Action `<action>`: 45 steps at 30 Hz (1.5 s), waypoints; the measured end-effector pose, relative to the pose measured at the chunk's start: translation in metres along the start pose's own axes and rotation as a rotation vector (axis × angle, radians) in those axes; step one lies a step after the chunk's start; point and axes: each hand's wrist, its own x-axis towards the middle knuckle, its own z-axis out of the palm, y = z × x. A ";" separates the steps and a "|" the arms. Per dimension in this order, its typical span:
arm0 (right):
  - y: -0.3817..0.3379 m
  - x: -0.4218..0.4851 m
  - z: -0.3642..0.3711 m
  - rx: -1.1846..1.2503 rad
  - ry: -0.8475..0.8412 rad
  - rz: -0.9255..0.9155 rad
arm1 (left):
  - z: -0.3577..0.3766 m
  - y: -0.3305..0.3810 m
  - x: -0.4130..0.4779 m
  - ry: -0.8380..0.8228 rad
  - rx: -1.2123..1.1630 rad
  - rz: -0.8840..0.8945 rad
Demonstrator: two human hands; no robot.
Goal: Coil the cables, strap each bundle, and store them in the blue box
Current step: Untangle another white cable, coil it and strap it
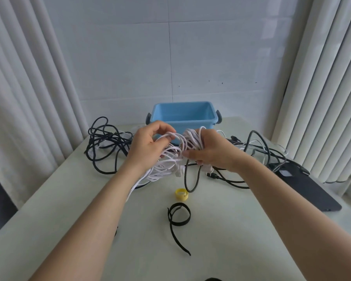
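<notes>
A plain indoor room, home or small office; which one cannot be told. A pale worktop stands against a white panelled wall, with long white pleated curtains on both sides. A flat dark slab, perhaps a laptop, lies at the right edge. Loose cables and a blue box sit toward the back.
</notes>
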 end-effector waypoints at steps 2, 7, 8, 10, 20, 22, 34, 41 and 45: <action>0.000 0.001 -0.009 -0.170 0.034 -0.017 | -0.003 -0.004 0.001 0.027 0.021 -0.022; 0.010 0.003 -0.025 -0.411 0.221 0.015 | -0.011 -0.002 -0.001 -0.192 0.221 -0.140; 0.012 0.005 -0.028 -0.394 0.269 0.031 | -0.011 0.000 -0.002 -0.254 0.261 -0.162; 0.017 0.007 -0.036 -0.328 0.355 0.051 | -0.011 0.005 -0.004 -0.324 0.301 -0.204; 0.029 -0.003 -0.070 0.351 0.720 0.299 | -0.033 -0.024 -0.004 -0.021 0.125 -0.265; 0.036 -0.003 -0.072 0.483 0.770 0.369 | -0.035 -0.026 -0.004 0.067 0.061 -0.312; 0.092 0.001 -0.093 1.132 0.989 0.532 | -0.054 -0.062 0.009 0.635 -0.312 -0.671; 0.081 -0.013 -0.100 1.089 0.692 0.591 | -0.068 -0.077 0.017 0.739 -0.629 -0.694; 0.047 -0.023 -0.088 0.834 0.251 0.602 | -0.071 -0.085 0.020 0.613 -0.662 -0.675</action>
